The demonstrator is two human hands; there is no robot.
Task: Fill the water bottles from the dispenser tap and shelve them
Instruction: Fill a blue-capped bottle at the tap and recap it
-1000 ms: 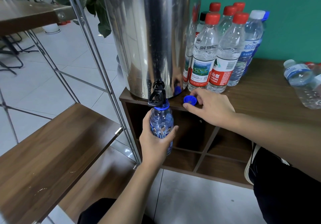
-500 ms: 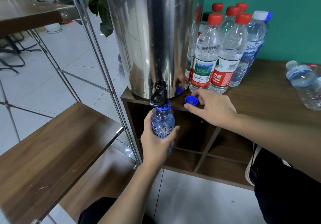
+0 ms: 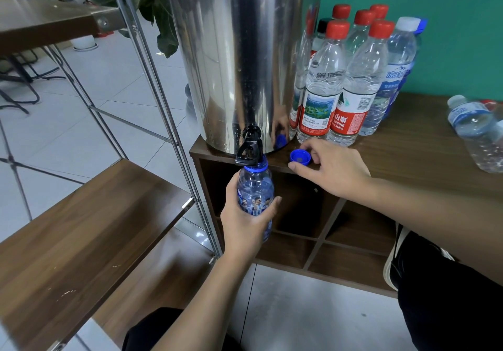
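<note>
Left hand (image 3: 246, 224) grips blue bottle (image 3: 254, 195), mouth directly under black tap (image 3: 250, 149) at cabinet (image 3: 424, 160) front-left corner. Right hand (image 3: 334, 169), fingers loosely curled, touches blue cap (image 3: 300, 157) near front edge.

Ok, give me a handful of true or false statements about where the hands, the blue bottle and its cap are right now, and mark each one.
1. The left hand grips the blue-tinted plastic bottle under the black tap. True.
2. The round blue screw cap is on the bottle. False: it lies on the brown wooden cabinet top.
3. The right hand is at the cap. True.
4. Every standing bottle has a red cap. False: the white-capped clear bottle stands among them.
5. The clear bottle at far right lies on its side. True.
</note>
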